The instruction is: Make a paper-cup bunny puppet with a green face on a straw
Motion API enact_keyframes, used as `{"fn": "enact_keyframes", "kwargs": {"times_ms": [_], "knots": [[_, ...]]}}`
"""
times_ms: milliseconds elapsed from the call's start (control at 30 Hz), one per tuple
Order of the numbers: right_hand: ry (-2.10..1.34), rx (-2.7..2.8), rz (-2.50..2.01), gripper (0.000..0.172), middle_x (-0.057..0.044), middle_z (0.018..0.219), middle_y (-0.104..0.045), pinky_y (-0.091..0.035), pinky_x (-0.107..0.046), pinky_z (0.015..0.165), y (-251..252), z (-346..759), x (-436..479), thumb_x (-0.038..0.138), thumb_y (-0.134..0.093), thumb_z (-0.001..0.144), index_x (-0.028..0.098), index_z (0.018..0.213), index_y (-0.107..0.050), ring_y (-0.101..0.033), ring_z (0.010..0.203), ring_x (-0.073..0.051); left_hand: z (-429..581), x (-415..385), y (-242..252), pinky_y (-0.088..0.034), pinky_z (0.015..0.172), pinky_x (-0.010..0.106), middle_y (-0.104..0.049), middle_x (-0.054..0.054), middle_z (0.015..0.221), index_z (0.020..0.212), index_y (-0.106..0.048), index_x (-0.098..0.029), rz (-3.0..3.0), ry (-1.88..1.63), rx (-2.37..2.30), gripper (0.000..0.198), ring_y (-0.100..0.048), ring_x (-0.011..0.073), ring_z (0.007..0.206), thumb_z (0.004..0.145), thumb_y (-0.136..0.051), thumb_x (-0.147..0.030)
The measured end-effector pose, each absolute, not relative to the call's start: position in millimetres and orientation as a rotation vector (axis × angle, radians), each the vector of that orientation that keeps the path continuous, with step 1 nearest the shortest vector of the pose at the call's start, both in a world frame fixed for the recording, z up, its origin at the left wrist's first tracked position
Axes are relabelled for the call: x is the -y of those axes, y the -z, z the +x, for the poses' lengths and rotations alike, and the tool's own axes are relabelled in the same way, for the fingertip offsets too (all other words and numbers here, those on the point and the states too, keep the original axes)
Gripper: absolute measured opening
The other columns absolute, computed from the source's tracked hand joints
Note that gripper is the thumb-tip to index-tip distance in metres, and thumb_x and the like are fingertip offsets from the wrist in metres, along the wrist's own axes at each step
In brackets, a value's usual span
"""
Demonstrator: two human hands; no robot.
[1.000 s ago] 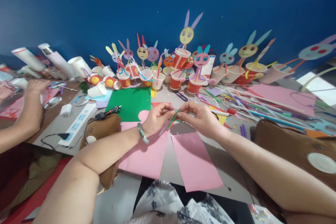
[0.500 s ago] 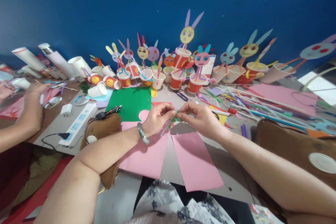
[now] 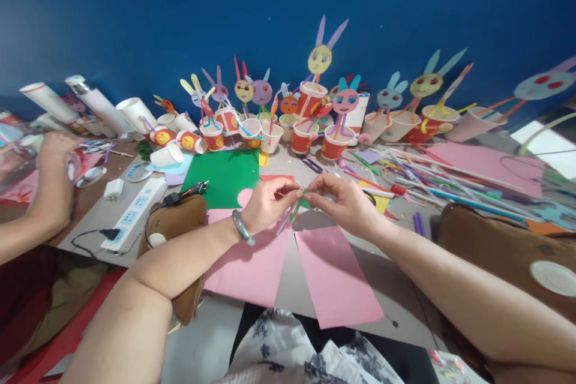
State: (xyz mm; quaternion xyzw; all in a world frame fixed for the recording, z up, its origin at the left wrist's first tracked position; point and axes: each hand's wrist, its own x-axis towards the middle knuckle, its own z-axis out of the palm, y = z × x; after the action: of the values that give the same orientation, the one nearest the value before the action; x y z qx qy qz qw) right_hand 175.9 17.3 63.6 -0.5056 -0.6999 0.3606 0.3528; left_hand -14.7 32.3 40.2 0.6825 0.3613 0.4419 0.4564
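My left hand (image 3: 271, 203) pinches a thin green pipe cleaner (image 3: 295, 212) and a greyish one (image 3: 284, 221), whose ends point down to the left below my fingers. My right hand (image 3: 335, 199) pinches the green pipe cleaner close to the left fingertips, so the two hands almost meet. The part between the fingertips is mostly hidden. Under the hands lie a pink sheet (image 3: 243, 258) and a second pink sheet (image 3: 337, 276). A pink paper disc (image 3: 245, 197) lies by my left wrist, on the edge of a green sheet (image 3: 225, 174).
Paper cups (image 3: 338, 143) with rabbit-faced paper figures (image 3: 345, 101) line the blue wall. Loose pipe cleaners (image 3: 459, 183) spread at right. Brown pouches (image 3: 180, 228) and a power strip (image 3: 134, 214) lie on the table. Another person's hand (image 3: 58, 150) works at far left.
My hands stay nearly in place, still pinching; the free ends of the green and greyish pipe cleaners have shifted slightly. The other person's hands at left have moved a little.
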Motion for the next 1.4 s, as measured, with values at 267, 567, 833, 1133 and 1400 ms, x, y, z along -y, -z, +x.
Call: {"fn": "enact_keyframes", "kwargs": {"times_ms": [267, 567, 833, 1133, 1400], "knots": [[-0.869, 1.861, -1.259, 0.017, -0.003, 0.075, -0.072, -0.047, -0.029, 0.067, -61, 174, -12, 0.035, -0.064, 0.085, 0.019, 0.081, -0.064, -0.064, 0.069, -0.017, -19, -29, -44, -0.045, 0.057, 0.021, -0.069, 0.002, 0.069, 0.078, -0.067, -0.015, 2.077, -1.137, -0.977, 0.014, -0.06, 0.0104, 0.06, 0.086, -0.065, -0.026], [-0.746, 1.897, -1.286, 0.019, -0.002, 0.072, -0.071, -0.044, -0.026, 0.06, -67, 171, -6, 0.035, -0.063, 0.087, 0.02, 0.076, -0.063, -0.06, 0.063, -0.015, -16, -27, -51, -0.04, 0.052, 0.021, -0.065, 0.0, 0.061, 0.067, -0.063, -0.016, 1.882, -1.118, -0.991, 0.019, -0.053, 0.009, 0.054, 0.081, -0.068, -0.028], [-0.521, 1.939, -1.237, 0.012, -0.003, 0.074, -0.069, -0.045, -0.028, 0.066, -59, 171, -3, 0.03, -0.06, 0.088, 0.022, 0.078, -0.062, -0.063, 0.068, -0.017, -8, -26, -47, -0.039, 0.046, 0.019, -0.056, -0.003, 0.052, 0.059, -0.057, -0.016, 1.537, -1.123, -0.995, 0.028, -0.049, 0.0076, 0.048, 0.075, -0.074, -0.031], [-0.287, 2.028, -1.204, 0.015, -0.006, 0.074, -0.07, -0.047, -0.033, 0.07, -55, 168, 1, 0.029, -0.055, 0.091, 0.024, 0.082, -0.066, -0.064, 0.073, -0.021, -7, -23, -44, -0.041, 0.045, 0.018, -0.06, -0.002, 0.054, 0.065, -0.059, -0.016, 1.483, -1.112, -1.003, 0.034, -0.054, 0.008, 0.049, 0.077, -0.076, -0.043], [-0.723, 1.815, -1.273, 0.014, -0.004, 0.077, -0.075, -0.052, -0.03, 0.068, -65, 168, -2, 0.031, -0.062, 0.086, 0.02, 0.085, -0.071, -0.068, 0.071, -0.019, -7, -24, -41, -0.043, 0.047, 0.018, -0.063, 0.0, 0.057, 0.068, -0.062, -0.016, 1.496, -1.134, -0.988, 0.037, -0.057, 0.009, 0.052, 0.076, -0.077, -0.049]]}}
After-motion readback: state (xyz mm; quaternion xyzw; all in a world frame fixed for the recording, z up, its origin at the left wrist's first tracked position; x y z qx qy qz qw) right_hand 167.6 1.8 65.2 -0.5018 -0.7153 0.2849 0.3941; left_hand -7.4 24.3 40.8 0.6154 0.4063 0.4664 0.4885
